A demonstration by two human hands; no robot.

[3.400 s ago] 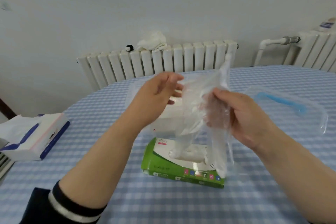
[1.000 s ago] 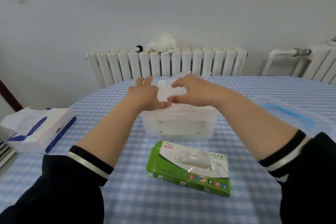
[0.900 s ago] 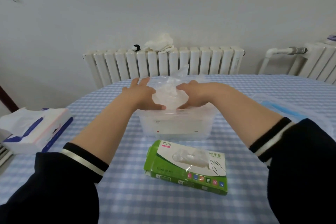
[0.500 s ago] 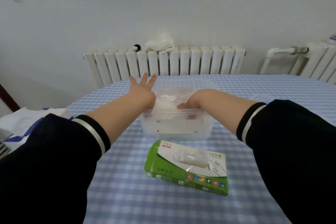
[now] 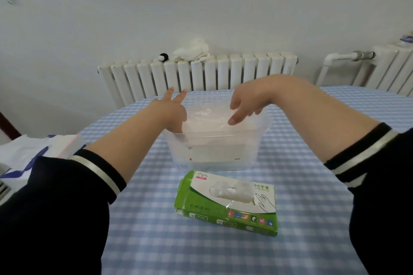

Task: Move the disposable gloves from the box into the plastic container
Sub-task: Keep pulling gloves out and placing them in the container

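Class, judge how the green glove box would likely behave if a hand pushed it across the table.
The glove box lies flat and low, so it should slide, not tip. Its near edge looks crumpled, suggesting thin card that dents easily. Only film gloves show inside, so it is probably light.

Soft, even daylight; my sleeves (image 5: 55,207) blur dark, and the radiator (image 5: 201,73) bows with wide-angle distortion

You wear dark navy sleeves (image 5: 55,203), pale stripe at each cuff (image 5: 366,152), both pushed up, forearms bare.
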